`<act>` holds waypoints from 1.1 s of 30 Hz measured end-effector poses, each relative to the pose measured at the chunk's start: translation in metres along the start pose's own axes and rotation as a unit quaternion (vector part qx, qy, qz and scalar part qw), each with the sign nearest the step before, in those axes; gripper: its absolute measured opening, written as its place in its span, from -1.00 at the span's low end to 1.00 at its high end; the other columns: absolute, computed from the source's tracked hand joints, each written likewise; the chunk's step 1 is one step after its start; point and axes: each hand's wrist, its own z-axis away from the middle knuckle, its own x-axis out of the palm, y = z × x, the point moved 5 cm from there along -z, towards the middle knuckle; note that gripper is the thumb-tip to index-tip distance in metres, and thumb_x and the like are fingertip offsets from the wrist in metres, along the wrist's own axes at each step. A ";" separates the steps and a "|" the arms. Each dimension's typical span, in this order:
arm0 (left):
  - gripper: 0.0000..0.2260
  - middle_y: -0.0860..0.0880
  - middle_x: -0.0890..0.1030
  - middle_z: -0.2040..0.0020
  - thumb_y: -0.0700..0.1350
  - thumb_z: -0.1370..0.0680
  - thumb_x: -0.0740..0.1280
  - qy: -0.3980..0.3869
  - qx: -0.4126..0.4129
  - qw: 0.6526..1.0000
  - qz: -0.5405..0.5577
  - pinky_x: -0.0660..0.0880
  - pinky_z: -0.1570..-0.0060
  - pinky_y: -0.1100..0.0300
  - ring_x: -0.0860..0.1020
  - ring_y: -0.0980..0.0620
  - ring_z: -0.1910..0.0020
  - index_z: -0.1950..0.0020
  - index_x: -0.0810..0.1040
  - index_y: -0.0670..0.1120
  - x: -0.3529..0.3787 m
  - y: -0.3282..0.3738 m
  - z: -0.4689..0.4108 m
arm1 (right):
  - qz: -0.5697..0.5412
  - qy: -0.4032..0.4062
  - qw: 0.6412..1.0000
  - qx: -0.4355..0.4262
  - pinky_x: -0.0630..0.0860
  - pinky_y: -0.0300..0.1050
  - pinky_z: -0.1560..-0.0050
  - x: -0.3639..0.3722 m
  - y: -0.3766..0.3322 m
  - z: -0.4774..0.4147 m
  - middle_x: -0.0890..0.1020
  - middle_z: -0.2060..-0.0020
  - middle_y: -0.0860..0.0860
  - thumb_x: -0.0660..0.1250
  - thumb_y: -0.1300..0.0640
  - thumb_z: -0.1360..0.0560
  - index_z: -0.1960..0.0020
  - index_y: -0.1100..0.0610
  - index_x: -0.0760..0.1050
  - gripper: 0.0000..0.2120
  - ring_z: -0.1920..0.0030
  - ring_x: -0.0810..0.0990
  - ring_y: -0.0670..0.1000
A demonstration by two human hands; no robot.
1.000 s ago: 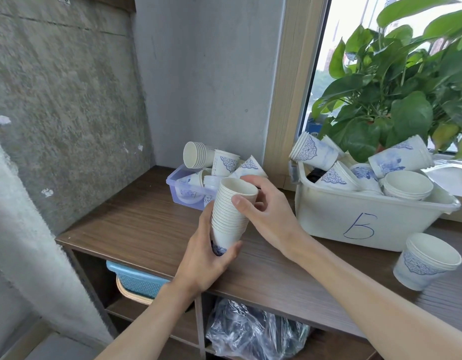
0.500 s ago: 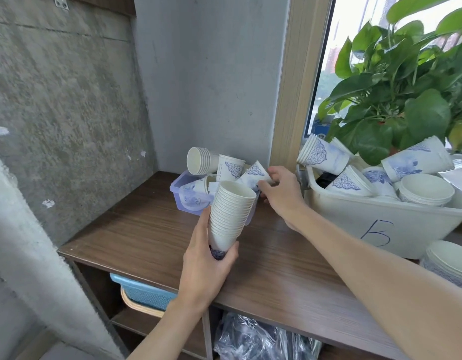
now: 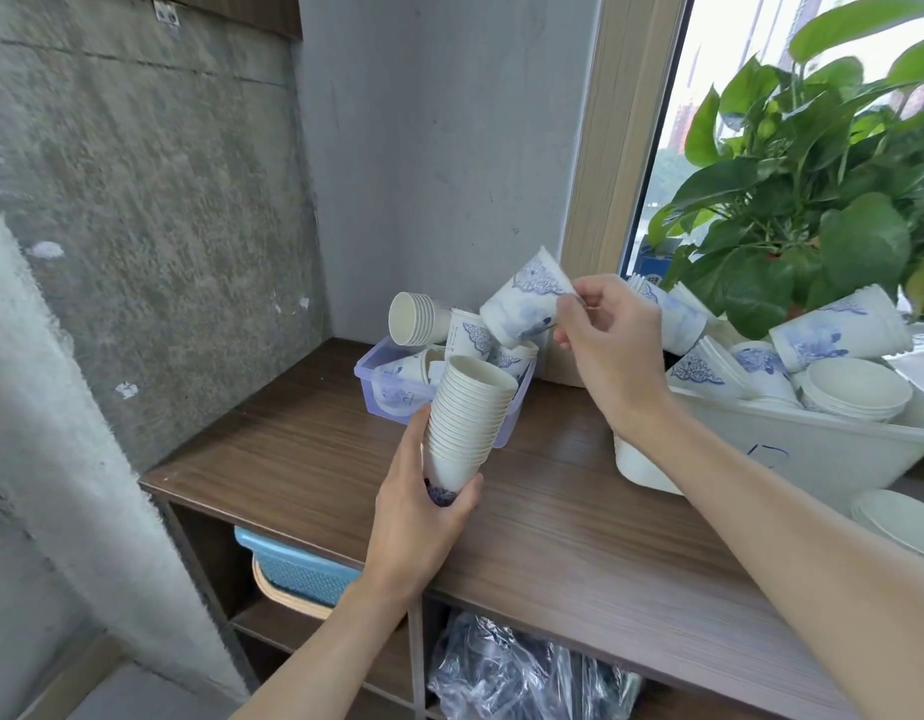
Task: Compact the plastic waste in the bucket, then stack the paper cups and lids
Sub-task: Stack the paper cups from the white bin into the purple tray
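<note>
My left hand [image 3: 423, 527] grips the bottom of a tall stack of nested white paper cups [image 3: 467, 423], held tilted above the wooden shelf top [image 3: 553, 511]. My right hand [image 3: 608, 340] pinches a single white cup with blue pattern [image 3: 525, 296] by its base, lifted above the small lilac tub [image 3: 387, 392]. That tub holds several more loose cups, one short stack lying on its side [image 3: 416, 319]. A white bin [image 3: 813, 449] at the right holds several cups and stacks.
A leafy green plant [image 3: 813, 200] stands behind the white bin by the window. A short stack of cups [image 3: 901, 522] sits at the right edge. Below the shelf top are a blue basket [image 3: 299, 569] and crumpled clear plastic [image 3: 522, 672]. Concrete walls close the left and back.
My right hand let go of the stack's rim, reached to the lilac tub, and has lifted one patterned cup out of it. The left hand keeps holding the stack.
</note>
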 end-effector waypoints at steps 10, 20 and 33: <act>-0.21 0.46 0.48 -0.21 -0.08 -0.43 0.54 -0.002 0.005 1.000 0.016 0.48 -0.10 0.37 0.53 0.30 -0.19 -0.33 0.16 0.55 0.000 0.001 -0.001 | 0.085 -0.170 0.982 -0.001 0.48 -0.13 0.24 0.015 -0.003 0.018 0.66 0.28 -0.09 0.38 0.09 -0.51 0.14 -0.01 0.63 -0.92 0.32 0.51 0.04; -0.24 0.40 0.49 -0.25 -0.12 -0.42 0.56 -0.005 0.004 1.000 0.030 0.43 -0.01 0.50 0.53 0.31 -0.18 -0.50 0.25 0.21 0.001 -0.002 -0.002 | 0.089 -0.255 0.961 0.059 0.41 -0.45 0.06 0.043 0.018 0.031 0.58 0.00 -0.22 0.33 -0.04 -0.54 -0.31 0.06 0.49 -0.62 0.08 0.50 -0.37; -0.26 0.40 0.50 -0.24 -0.13 -0.43 0.55 0.070 -0.029 0.995 0.066 0.40 -0.02 0.53 0.51 0.32 -0.22 -0.40 0.27 0.41 -0.006 -0.006 -0.005 | 0.122 -0.185 0.972 0.076 0.48 -0.14 -0.13 0.073 0.055 -0.018 0.51 -0.24 -0.06 0.33 0.05 -0.54 -0.38 0.09 0.38 -0.57 -0.06 0.55 -0.03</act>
